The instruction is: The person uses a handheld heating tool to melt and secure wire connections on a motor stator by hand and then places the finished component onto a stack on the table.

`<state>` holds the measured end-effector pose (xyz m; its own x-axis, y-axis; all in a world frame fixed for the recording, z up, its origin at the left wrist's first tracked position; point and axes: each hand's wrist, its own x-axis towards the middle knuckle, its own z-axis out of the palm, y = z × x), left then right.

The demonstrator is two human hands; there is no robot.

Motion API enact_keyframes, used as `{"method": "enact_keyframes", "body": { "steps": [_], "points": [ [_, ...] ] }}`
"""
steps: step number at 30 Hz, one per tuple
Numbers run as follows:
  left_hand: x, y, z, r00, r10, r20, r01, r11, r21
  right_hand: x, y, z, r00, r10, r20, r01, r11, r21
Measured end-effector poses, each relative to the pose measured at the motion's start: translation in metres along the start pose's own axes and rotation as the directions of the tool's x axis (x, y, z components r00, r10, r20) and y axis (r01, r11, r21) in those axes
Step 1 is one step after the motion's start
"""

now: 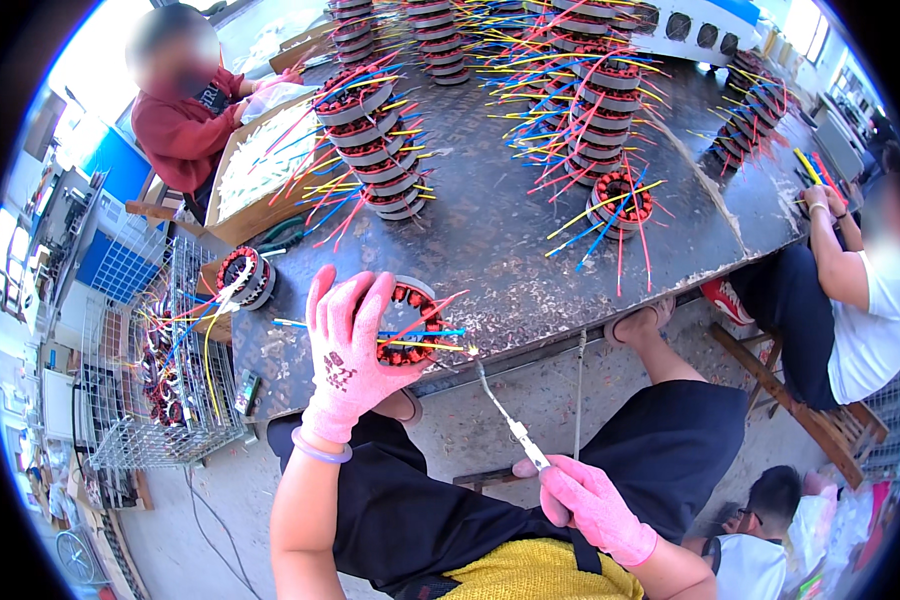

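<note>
My left hand (pixel 348 345), in a pink glove, grips a motor stator (pixel 417 300) near the table's front edge. The stator is a grey ring with red windings, and red, blue and yellow wires stick out to its right. In my right hand (pixel 595 508), also gloved in pink, is a white stick tool with a thin bent neck (pixel 530 447). Its tip, with a small bright spot, points up at the end of the yellow wire (pixel 440 346); whether they touch I cannot tell. Left of my left hand another stator (pixel 247 280) rests at the table edge.
Tall stacks of wired stators (pixel 370 150) (pixel 602 120) stand on the dark table (pixel 490 220). One single stator (pixel 620 205) sits nearer. A wire basket (pixel 160 400) with stators is at the left. A person in red (pixel 185 125) works by a cardboard box (pixel 235 205); another person (pixel 860 300) sits right.
</note>
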<state>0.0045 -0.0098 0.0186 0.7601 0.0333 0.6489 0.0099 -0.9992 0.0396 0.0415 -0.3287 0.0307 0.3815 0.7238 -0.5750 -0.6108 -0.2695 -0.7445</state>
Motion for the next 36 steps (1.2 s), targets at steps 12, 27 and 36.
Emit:
{"method": "enact_keyframes", "body": {
  "steps": [12, 27, 36],
  "points": [
    [-0.001, -0.001, 0.002, 1.000, 0.001, 0.001, -0.001, 1.000, -0.013, -0.002, -0.004, 0.000, 0.999, 0.025, 0.026, -0.026, 0.999, 0.038],
    [0.002, 0.002, 0.002, 1.000, 0.002, -0.020, -0.003, 1.000, -0.030, 0.000, 0.003, -0.002, 1.000, 0.006, 0.011, -0.006, 0.999, 0.048],
    [0.000, 0.004, -0.009, 0.971, -0.188, 0.148, 0.212, 0.964, -0.162, -0.002, -0.002, -0.008, 0.995, -0.042, -0.095, 0.048, 0.997, 0.059]
  ]
}}
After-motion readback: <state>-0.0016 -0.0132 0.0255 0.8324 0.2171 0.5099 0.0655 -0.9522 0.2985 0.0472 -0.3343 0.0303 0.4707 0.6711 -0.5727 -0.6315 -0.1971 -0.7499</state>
